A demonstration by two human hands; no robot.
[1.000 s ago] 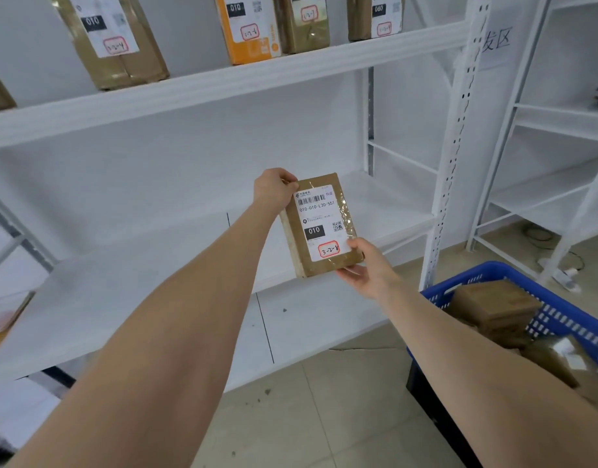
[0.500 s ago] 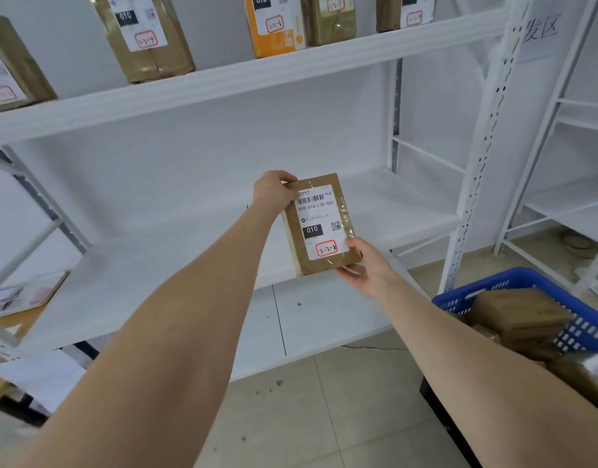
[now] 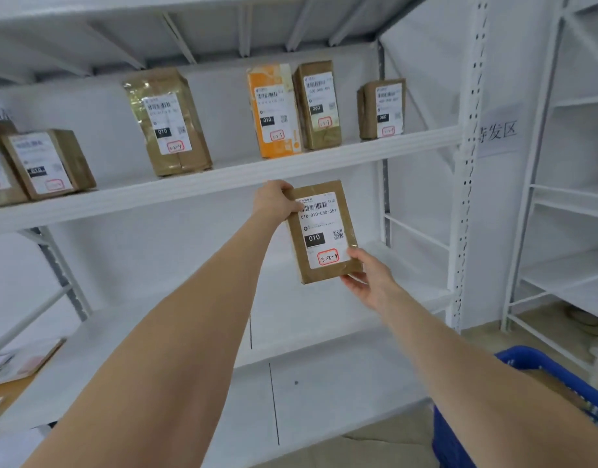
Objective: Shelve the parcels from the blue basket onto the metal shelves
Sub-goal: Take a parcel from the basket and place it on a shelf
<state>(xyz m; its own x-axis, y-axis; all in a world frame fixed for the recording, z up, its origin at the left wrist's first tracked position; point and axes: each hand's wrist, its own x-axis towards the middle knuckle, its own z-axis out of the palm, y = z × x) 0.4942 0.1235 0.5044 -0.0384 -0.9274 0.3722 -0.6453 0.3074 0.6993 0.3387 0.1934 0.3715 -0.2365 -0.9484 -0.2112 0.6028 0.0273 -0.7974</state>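
A flat brown parcel (image 3: 324,231) with a white label marked 010 and a red-ringed 3-2-8 is held upright in front of the white metal shelves (image 3: 223,179). My left hand (image 3: 274,201) grips its top left corner. My right hand (image 3: 368,278) holds its bottom right corner from below. The parcel hangs just under the front edge of the upper shelf board, above the lower board (image 3: 155,332). The blue basket (image 3: 459,430) shows at the bottom right, partly hidden by my right forearm.
On the upper shelf stand several labelled parcels: a brown one (image 3: 169,123), an orange one (image 3: 274,109), two more brown ones (image 3: 319,104) (image 3: 382,108) and others at far left (image 3: 44,163). A second white rack (image 3: 567,197) stands to the right.
The view has tilted upward, bringing the upper shelf with its parcels fully into sight. Both hands have lifted the parcel toward that shelf's edge. The basket has slid to the frame's corner.
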